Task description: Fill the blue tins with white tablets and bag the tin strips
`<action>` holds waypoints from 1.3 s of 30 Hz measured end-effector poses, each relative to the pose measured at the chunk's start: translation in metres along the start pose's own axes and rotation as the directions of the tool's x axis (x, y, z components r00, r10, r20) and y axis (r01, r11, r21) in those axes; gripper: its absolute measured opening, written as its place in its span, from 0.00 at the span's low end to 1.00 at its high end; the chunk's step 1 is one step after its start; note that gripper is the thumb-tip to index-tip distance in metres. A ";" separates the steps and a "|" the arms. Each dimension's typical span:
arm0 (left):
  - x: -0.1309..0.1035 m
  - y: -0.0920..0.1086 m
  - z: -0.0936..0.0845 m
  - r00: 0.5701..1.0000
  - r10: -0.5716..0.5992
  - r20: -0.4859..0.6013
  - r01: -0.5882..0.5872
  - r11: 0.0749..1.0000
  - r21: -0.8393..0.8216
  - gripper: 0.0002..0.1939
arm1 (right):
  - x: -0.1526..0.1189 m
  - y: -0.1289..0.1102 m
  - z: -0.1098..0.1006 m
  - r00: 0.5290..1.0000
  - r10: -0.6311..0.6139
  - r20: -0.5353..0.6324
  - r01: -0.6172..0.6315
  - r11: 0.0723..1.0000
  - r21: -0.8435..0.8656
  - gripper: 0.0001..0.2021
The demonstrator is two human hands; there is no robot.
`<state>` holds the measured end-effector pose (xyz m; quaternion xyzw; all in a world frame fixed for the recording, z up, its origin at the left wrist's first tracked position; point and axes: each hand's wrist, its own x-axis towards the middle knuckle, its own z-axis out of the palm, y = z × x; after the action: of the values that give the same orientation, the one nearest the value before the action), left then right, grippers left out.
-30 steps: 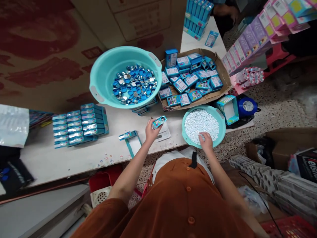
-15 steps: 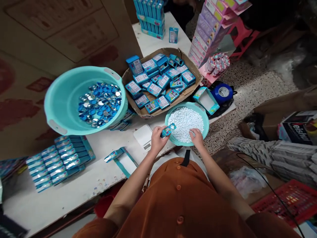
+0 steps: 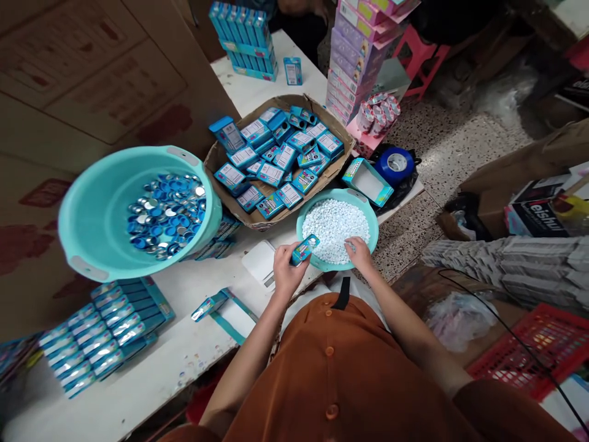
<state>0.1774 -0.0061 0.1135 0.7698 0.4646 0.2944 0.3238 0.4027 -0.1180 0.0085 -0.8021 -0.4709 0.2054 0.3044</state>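
At the near edge of the table (image 3: 159, 387), the left hand (image 3: 286, 273) grips a slim, rectangular blue container (image 3: 304, 250) between thumb and fingers, tilted, its round opening showing white inside. It is positioned over the left rim of a smooth turquoise basin (image 3: 369, 209), filled with small, rounded white pellets (image 3: 331, 224). The right hand (image 3: 359, 253) is at the near right of the pellets, fingertips drawn close together; whether a pellet is pinched between them cannot be told. A larger turquoise basin (image 3: 89, 215) contains shiny round caps (image 3: 170, 215), blue and silver. Between and behind the basins, a rough-edged cardboard tray (image 3: 341, 140) bears a jumble of printed blue boxes (image 3: 271, 174). The left hand covers the lower end of the container and part of a flat white scale (image 3: 256, 261); the scale's reading is illegible, as is the container's fine print. A large brown carton (image 3: 115, 80) is cut off at the upper left, and another person (image 3: 304, 24) shows only partly, in shadow, at the top edge. The tabletop is white, scuffed and spotted near its front edge. Beyond it lies speckled floor (image 3: 430, 138); a red lattice crate (image 3: 519, 350) stands at the lower right.
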 end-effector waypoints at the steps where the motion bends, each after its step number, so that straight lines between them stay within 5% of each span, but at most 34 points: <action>1: -0.002 0.001 0.000 1.000 -0.019 -0.024 0.019 1.000 -0.018 0.19 | -0.001 0.000 0.001 1.000 -0.004 0.006 0.004 1.000 0.000 0.11; 7: -0.018 -0.006 0.008 0.987 -0.140 -0.083 0.126 0.980 -0.152 0.17 | -0.007 0.002 0.001 1.000 -0.018 0.019 0.018 1.000 0.003 0.11; 16: -0.065 -0.018 -0.006 0.936 -0.347 0.057 0.332 0.821 -0.464 0.20 | -0.017 -0.002 0.011 0.996 -0.081 0.023 0.082 0.995 -0.061 0.11; 23: -0.142 -0.067 -0.040 0.917 -0.394 -0.067 0.383 0.914 -0.135 0.17 | -0.030 -0.016 0.032 0.985 -0.175 -0.003 0.171 0.969 -0.179 0.14; 28: -0.185 -0.097 -0.071 0.764 -0.549 -0.340 0.594 0.804 0.036 0.20 | -0.036 -0.019 0.047 0.978 -0.181 -0.105 0.153 0.962 -0.226 0.17; 33: -0.187 -0.113 -0.103 0.660 -0.656 -0.366 0.704 0.710 -0.004 0.24 | -0.034 -0.021 0.050 0.969 -0.158 -0.192 0.102 0.957 -0.272 0.19; 35: -0.175 -0.120 -0.108 0.681 -0.653 -0.332 0.690 0.723 -0.006 0.24 | -0.032 -0.022 0.051 0.971 -0.175 -0.163 0.120 0.945 -0.305 0.18; 39: -0.136 -0.135 -0.105 0.819 -0.509 -0.266 0.541 0.839 0.061 0.21 | -0.028 -0.023 0.054 0.968 -0.244 -0.054 0.215 0.922 -0.321 0.17</action>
<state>-0.0261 -0.0573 0.0528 0.5904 0.7130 0.2523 0.2818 0.3412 -0.1180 -0.0139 -0.7880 -0.5736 0.0538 0.2171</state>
